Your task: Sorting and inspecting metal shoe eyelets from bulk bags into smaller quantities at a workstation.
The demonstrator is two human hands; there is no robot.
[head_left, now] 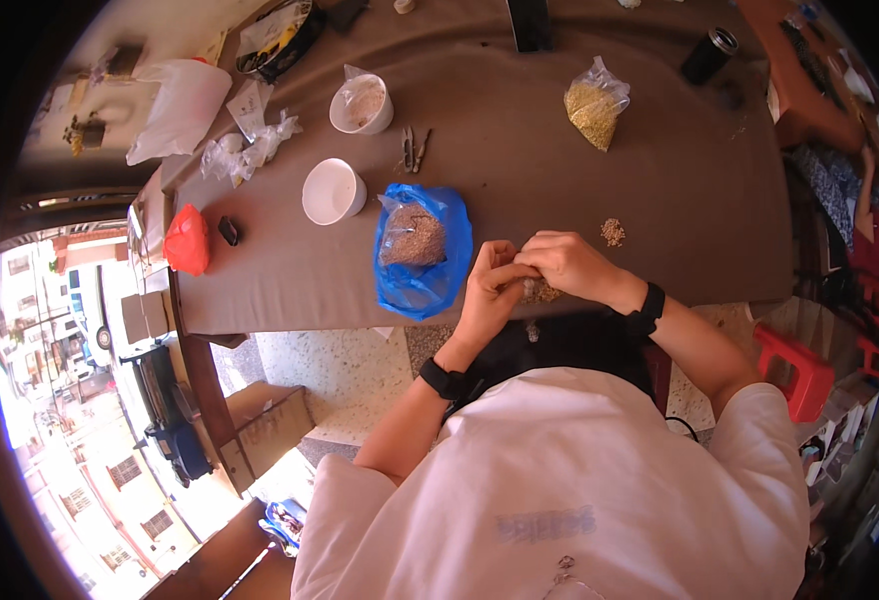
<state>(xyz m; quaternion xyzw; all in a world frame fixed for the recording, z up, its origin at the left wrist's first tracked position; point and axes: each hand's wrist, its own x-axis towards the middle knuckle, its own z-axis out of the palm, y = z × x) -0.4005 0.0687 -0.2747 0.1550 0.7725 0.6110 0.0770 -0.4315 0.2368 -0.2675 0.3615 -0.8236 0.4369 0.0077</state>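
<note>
My left hand (496, 284) and my right hand (570, 266) meet at the table's front edge, fingers pinched together. Whatever is between the fingertips is too small and covered to make out. Right under them shows a patch of small tan grains (540, 291), partly hidden by the hands; I cannot tell whether it is bagged. Left of my left hand lies an open blue plastic bag (450, 225), with a clear bag of brownish grains (415, 238) on it. Beyond my right hand is a small loose pile of tan grains (613, 232).
An empty white bowl (334, 192) and a white bowl with a bag inside (362, 104) stand left, near small metal snips (409, 150). A clear bag of yellow grains (593, 110) and a dark can (710, 56) are farther right. A red bag (188, 240) sits far left; a red stool (795, 373) stands right.
</note>
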